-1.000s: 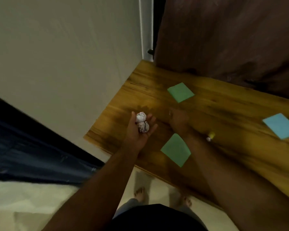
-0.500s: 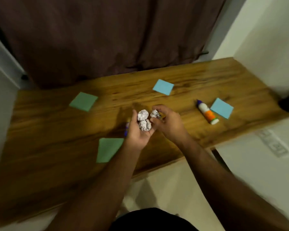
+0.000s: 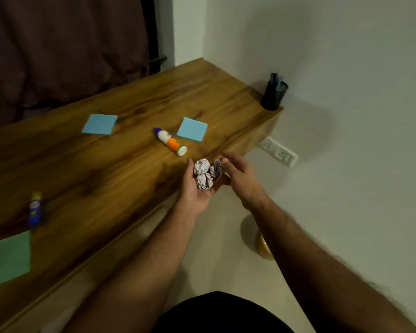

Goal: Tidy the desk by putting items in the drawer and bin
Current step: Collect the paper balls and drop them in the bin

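Note:
My left hand (image 3: 194, 188) is palm up past the desk's front edge, cupping three crumpled paper balls (image 3: 205, 173). My right hand (image 3: 238, 175) is beside it, fingertips touching the rightmost ball. On the wooden desk (image 3: 120, 162) lie a white and orange glue stick (image 3: 171, 141), a small blue and yellow tube (image 3: 35, 209), two blue sticky notes (image 3: 100, 124) (image 3: 192, 129) and a green sticky note (image 3: 6, 259).
A black pen holder (image 3: 273, 92) stands at the desk's far right corner by the white wall. A wall socket (image 3: 280, 153) is below the desk end. A yellowish round bin (image 3: 262, 246) sits on the floor, partly hidden by my right forearm. Dark curtain behind.
My view has swung right along the desk. My right hand brought a third paper ball to the two in my left palm; both hands now hover off the desk's front edge.

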A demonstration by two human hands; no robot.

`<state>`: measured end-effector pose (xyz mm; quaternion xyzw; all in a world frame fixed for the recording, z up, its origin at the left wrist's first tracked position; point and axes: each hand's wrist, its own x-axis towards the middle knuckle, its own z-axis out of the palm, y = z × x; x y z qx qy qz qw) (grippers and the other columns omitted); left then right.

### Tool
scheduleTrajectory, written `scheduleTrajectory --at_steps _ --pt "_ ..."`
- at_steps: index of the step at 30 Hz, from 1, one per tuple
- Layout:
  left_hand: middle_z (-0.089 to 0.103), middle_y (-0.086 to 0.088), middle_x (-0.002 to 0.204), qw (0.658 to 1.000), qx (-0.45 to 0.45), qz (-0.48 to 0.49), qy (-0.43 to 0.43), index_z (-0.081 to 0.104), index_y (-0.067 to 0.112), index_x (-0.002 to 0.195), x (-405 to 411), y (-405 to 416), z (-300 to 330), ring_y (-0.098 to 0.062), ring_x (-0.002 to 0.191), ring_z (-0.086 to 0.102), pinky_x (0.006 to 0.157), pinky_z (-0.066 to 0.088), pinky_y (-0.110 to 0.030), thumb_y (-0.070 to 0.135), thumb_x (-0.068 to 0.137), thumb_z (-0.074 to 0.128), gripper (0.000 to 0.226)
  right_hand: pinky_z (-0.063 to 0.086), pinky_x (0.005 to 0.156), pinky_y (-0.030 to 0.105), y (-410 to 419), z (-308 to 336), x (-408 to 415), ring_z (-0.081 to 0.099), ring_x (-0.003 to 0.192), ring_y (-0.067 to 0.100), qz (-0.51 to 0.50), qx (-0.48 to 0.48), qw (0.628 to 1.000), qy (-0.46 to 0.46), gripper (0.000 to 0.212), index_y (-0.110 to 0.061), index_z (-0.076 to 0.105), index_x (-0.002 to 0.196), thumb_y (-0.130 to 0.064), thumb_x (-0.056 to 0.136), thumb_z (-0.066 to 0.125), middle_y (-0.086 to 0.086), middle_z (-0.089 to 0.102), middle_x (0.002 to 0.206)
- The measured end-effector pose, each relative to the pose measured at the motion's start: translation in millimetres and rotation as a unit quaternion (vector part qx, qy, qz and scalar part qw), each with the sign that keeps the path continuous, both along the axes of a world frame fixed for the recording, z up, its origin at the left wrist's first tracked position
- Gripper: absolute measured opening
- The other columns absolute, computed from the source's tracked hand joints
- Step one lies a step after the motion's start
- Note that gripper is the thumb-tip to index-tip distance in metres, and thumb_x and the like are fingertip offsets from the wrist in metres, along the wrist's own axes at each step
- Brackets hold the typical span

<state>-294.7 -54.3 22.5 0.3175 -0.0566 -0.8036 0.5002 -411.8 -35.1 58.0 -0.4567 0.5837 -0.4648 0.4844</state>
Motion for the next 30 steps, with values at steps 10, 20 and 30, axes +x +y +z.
scheduleTrajectory --at_steps 10,20,30 --pt "0.066 -0.016 0.108 0.979 0.017 -0.19 -0.075 0.059 0.009 0.11 -159 -4 -24 -0.028 0.096 0.065 0.075 0.06 -0.039 0.056 0.095 0.04 0.053 0.052 0.077 0.033 38 -23 -143 0.061 0.09 0.018 -0.186 0.067 0.977 -0.081 0.026 -0.012 0.058 0.124 -0.017 0.101 0.046 0.011 0.064 0.106" --pt "0.069 -0.017 0.109 0.921 0.035 -0.369 -0.12 0.064 0.004 0.112 -278 -32 -51 -0.029 0.103 0.065 0.093 0.05 -0.042 0.056 0.095 0.038 0.06 0.053 0.089 0.047 33 -56 -253 0.064 0.102 0.028 -0.345 0.108 0.922 -0.136 0.026 -0.015 0.062 0.12 -0.02 0.1 0.047 0.013 0.067 0.112" --pt "0.069 -0.013 0.11 0.837 0.064 -0.502 -0.205 0.062 0.014 0.112 -360 -35 -95 -0.025 0.102 0.065 0.088 0.052 -0.041 0.054 0.096 0.039 0.049 0.054 0.082 0.044 49 -102 -317 0.065 0.096 0.027 -0.448 0.175 0.843 -0.242 0.021 -0.015 0.063 0.106 -0.016 0.101 0.043 0.004 0.071 0.094"
